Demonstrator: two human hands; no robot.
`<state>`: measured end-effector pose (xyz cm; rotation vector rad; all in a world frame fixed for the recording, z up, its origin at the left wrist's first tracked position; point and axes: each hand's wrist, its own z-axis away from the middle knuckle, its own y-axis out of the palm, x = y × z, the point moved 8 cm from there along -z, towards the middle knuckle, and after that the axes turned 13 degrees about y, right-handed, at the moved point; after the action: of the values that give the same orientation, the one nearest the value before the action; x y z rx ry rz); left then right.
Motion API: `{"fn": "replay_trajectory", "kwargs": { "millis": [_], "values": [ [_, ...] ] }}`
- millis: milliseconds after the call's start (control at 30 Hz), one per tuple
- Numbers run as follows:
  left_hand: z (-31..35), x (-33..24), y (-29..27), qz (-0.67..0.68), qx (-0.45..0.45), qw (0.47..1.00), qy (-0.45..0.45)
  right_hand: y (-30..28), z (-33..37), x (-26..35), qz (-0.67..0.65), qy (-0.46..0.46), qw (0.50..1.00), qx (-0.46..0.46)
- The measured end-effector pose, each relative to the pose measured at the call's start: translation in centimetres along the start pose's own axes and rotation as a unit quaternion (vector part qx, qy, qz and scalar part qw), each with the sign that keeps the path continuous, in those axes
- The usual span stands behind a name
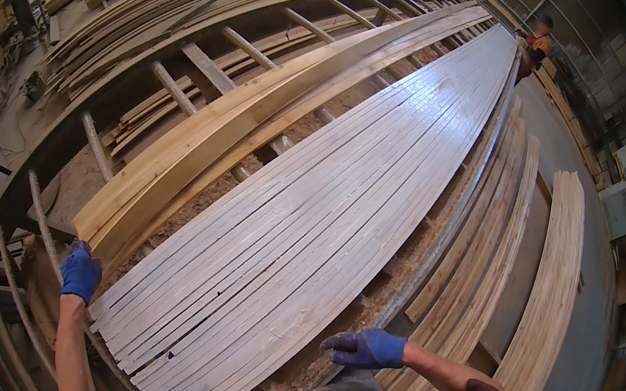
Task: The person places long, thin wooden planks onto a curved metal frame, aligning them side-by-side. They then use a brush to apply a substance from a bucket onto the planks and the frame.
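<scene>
My left hand [81, 273], in a blue glove with dark fingertips, is closed at the near end of a long yellowish wooden beam [198, 146]. Beside that beam, on its right, lies a row of long narrow boards [328, 206] packed edge to edge, their tops coated whitish and shiny in the distance. My right hand [366, 348], gloved the same way, hovers by the right edge of this row near my body. Its fingers point left, slightly bent and apart, with nothing in them.
The boards and beam rest on a long rack with round crossbars [174, 88]. More planks lie right of the rack [474, 262] and in a stack farther right [552, 291]. Long timber piles [153, 15] fill the far left. Another person [537, 47] stands at the rack's far end.
</scene>
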<state>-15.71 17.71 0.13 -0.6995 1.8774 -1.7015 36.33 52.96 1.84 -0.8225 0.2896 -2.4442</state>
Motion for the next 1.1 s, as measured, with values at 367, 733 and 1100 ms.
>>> {"fn": "replay_trajectory", "kwargs": {
  "millis": [367, 733, 1100],
  "values": [
    [6.6, -11.9, -11.7, -0.078, 0.001, 0.995, 0.062, -17.8, -5.8, -0.8, -0.381, -0.045, 0.912, -0.144],
    [24.8, -29.0, -20.3, -0.021, -0.062, 0.998, -0.008, -35.8, -4.0, -7.8, -0.617, -0.055, 0.732, -0.282],
    [42.2, -26.6, -13.1, 0.548, -0.391, 0.62, -0.404, -32.8, -3.5, -8.3, -0.681, -0.246, 0.631, -0.279]
  ]
}}
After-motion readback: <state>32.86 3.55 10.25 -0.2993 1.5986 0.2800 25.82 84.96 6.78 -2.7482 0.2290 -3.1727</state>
